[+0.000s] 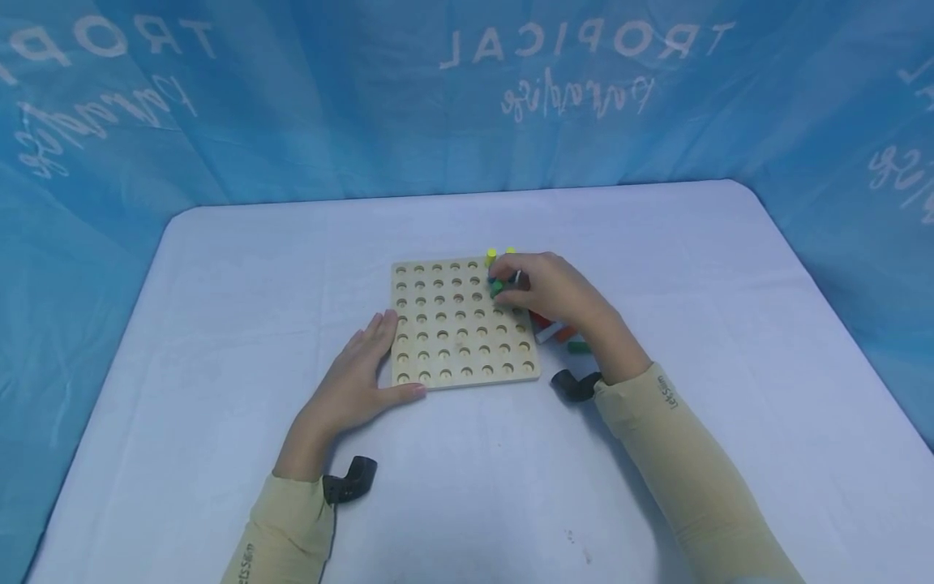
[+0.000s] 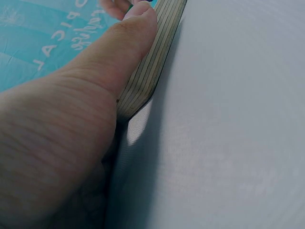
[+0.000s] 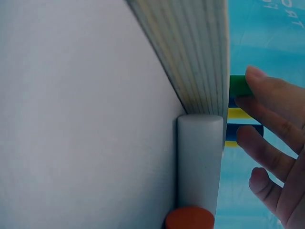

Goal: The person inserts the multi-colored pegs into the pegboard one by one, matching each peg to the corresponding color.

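A square wooden pegboard (image 1: 450, 345) with rows of round holes lies on the table. My left hand (image 1: 350, 381) steadies its near left corner, fingers straight along the left side and thumb on the front edge. At the board's far right, my right hand (image 1: 554, 288) pinches a green peg (image 1: 497, 288) upright at the board's surface; the fingertips show on it in the right wrist view. Close behind it, a yellow peg (image 1: 492, 256) stands in the back row, with another yellow peg (image 1: 511, 251) to its right. Blue pegs (image 3: 245, 131) stand there too, partly hidden by my fingers.
Loose pegs lie right of the board, partly under my right arm: a white peg (image 1: 550, 332), a red peg (image 1: 565, 333) and a green peg (image 1: 580, 347). A white cloth covers the table (image 1: 255, 324). Blue printed curtains (image 1: 467, 138) hang behind and beside it.
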`<state>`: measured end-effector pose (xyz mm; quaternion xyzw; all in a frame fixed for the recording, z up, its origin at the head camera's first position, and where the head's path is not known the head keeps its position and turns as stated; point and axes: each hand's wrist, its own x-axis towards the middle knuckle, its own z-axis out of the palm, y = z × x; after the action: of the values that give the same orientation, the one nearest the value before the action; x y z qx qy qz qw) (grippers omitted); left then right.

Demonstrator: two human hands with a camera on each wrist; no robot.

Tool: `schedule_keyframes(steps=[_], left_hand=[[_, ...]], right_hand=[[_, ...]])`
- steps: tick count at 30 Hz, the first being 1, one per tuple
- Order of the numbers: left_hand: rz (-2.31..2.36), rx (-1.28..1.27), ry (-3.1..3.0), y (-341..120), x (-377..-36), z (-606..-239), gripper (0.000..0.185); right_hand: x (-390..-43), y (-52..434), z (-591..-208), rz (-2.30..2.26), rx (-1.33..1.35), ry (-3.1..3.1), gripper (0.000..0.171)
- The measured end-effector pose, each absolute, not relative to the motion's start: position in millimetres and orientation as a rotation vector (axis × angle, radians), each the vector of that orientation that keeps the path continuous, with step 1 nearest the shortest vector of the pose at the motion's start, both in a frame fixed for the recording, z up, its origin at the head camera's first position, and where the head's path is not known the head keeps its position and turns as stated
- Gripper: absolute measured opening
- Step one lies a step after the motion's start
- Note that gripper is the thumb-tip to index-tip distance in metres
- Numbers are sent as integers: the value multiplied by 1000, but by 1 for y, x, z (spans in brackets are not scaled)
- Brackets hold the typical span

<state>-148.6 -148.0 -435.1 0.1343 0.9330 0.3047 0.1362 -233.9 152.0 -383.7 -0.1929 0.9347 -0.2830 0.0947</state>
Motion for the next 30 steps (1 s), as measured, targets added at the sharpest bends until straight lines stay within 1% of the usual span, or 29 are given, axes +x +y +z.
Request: schedule_keyframes(steps=[9,14,30], left_hand=[[885,368,2700,-148,-148,-435,119],[895,380,2693,-148,-148,-436,119],[886,384,2702,-147,-149,-438,119]], right_hand=[[-233,160,-381,-880,-556,2768,34],[-231,168,-377,-915,-457,2765,39],[-217,207,-359,-923,-253,2764,39]])
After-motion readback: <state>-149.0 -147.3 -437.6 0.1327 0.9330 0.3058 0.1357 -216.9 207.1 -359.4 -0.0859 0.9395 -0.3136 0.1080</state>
